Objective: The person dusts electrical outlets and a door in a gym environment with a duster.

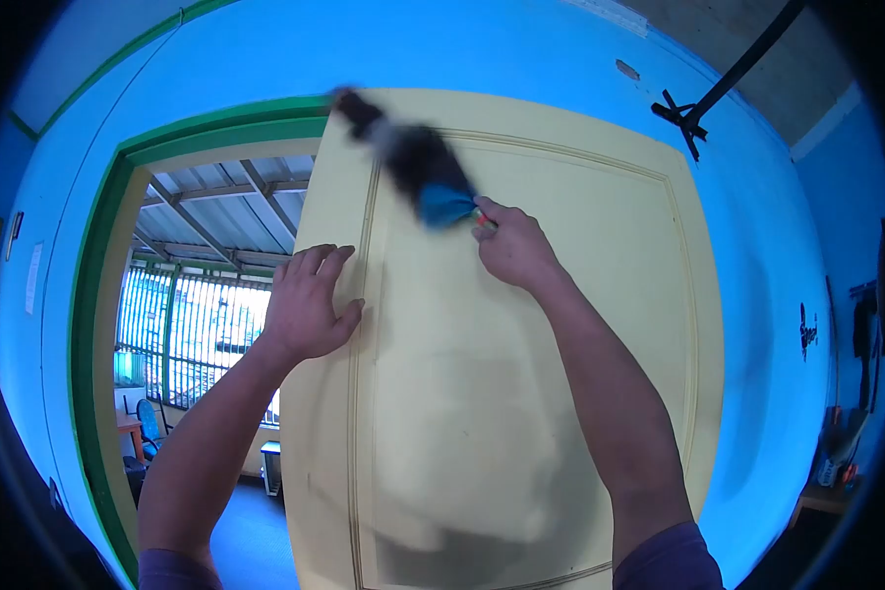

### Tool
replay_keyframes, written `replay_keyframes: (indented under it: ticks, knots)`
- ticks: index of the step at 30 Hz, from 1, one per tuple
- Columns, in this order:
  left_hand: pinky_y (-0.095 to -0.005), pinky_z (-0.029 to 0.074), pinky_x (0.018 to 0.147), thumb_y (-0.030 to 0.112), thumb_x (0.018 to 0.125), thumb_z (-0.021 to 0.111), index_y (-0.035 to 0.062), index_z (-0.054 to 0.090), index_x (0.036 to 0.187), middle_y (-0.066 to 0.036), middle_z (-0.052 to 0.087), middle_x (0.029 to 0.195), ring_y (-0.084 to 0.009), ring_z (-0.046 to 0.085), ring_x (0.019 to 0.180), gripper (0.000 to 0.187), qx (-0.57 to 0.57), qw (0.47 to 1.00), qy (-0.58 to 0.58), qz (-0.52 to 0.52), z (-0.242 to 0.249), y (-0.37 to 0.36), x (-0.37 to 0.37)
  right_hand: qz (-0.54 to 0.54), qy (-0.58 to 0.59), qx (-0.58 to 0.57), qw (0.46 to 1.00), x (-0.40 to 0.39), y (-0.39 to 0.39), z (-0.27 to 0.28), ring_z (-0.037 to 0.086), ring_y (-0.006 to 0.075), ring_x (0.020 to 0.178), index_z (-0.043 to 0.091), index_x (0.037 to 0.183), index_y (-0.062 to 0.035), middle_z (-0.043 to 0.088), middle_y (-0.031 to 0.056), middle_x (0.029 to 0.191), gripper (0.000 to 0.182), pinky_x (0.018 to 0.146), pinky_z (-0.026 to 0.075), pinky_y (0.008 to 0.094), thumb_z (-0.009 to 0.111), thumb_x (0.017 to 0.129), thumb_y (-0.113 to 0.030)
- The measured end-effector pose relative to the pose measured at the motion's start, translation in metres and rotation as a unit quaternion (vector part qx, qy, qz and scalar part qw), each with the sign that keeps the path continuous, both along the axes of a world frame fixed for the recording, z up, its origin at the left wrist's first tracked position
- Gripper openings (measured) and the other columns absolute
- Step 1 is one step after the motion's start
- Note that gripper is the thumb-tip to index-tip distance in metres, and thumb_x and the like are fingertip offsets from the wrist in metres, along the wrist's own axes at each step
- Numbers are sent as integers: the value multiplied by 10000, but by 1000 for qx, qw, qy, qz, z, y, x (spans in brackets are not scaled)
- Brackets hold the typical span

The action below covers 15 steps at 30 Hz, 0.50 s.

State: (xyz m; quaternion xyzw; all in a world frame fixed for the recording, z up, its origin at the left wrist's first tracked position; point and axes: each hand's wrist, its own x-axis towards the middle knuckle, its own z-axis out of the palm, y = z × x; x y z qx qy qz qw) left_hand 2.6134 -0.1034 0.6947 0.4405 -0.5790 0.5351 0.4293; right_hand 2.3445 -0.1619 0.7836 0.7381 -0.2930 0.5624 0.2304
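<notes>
Head view: left hand [310,303] at 9 o'clock, fingers spread; right hand [521,248] at 2 o'clock, gripping a dark, motion-blurred duster [418,162], blue-collared, slanting from that hand toward 10 o'clock. Behind both, the cream door [482,393]; left fingers rest against it, duster contact unclear. Green frame [226,135] at 10 o'clock. Farther off, metal bars [202,334] at 9 o'clock.

The blurred duster [423,162] looks fluffy, the painted door [462,383] smooth.
</notes>
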Motion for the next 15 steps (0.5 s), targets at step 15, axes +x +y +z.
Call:
replay_keyframes:
  ticks: [15]
  knots:
    - [-497, 352, 1018, 305, 810, 654, 38, 443, 1385, -230, 489, 1335, -389, 479, 1220, 668, -206, 976, -45, -50, -15, 11, 41, 28, 176, 7, 984, 7, 12, -23, 625, 400, 1080, 525, 1385, -81, 664, 193, 1194, 458, 970, 488, 442, 561, 936, -162]
